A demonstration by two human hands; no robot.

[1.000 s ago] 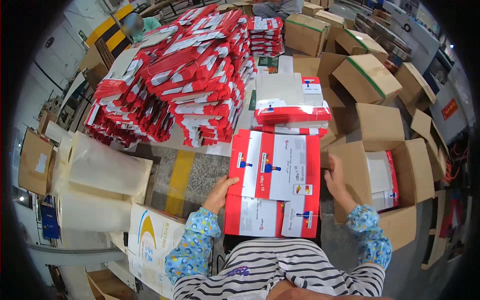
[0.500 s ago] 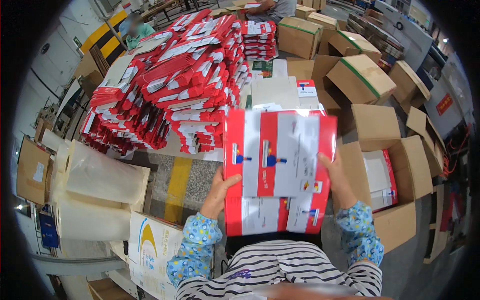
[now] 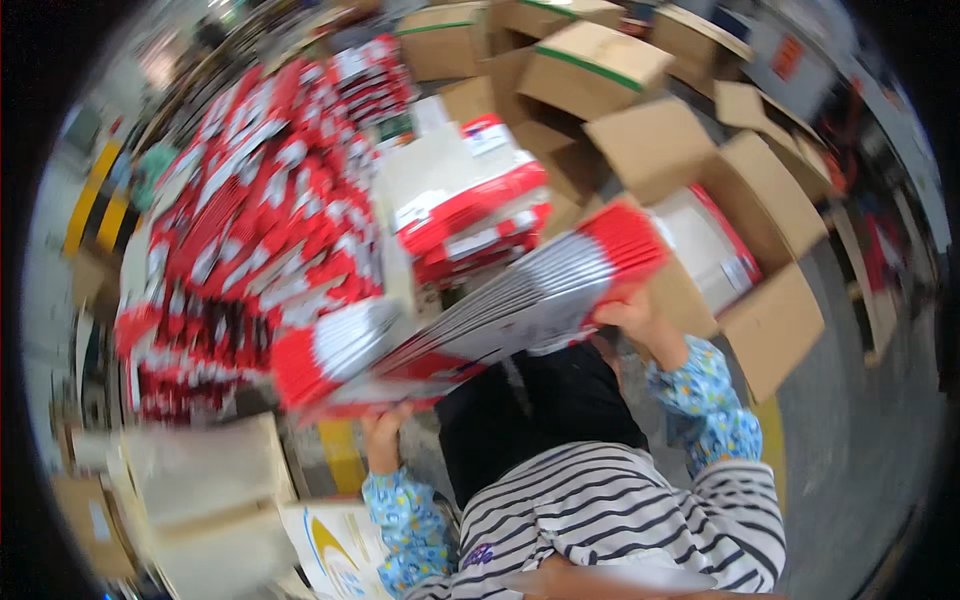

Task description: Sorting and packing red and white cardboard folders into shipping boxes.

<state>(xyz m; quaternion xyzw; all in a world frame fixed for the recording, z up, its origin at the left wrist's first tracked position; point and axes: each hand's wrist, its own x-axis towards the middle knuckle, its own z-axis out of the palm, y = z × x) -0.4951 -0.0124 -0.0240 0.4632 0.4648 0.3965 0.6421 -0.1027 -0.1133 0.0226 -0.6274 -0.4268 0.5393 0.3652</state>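
Red-and-white bundle of flat cartons (image 3: 490,312) hung slantwise in front of the person's dark-clad lap, its layered edges turned up. The left hand (image 3: 385,428) gripped its lower left end from beneath, fingers partly hidden, and the right hand (image 3: 635,316) was closed around the right end. Beyond it sat a smaller stack (image 3: 470,205), with a tall pile (image 3: 265,215) to the left and an open box (image 3: 772,330) to the right.
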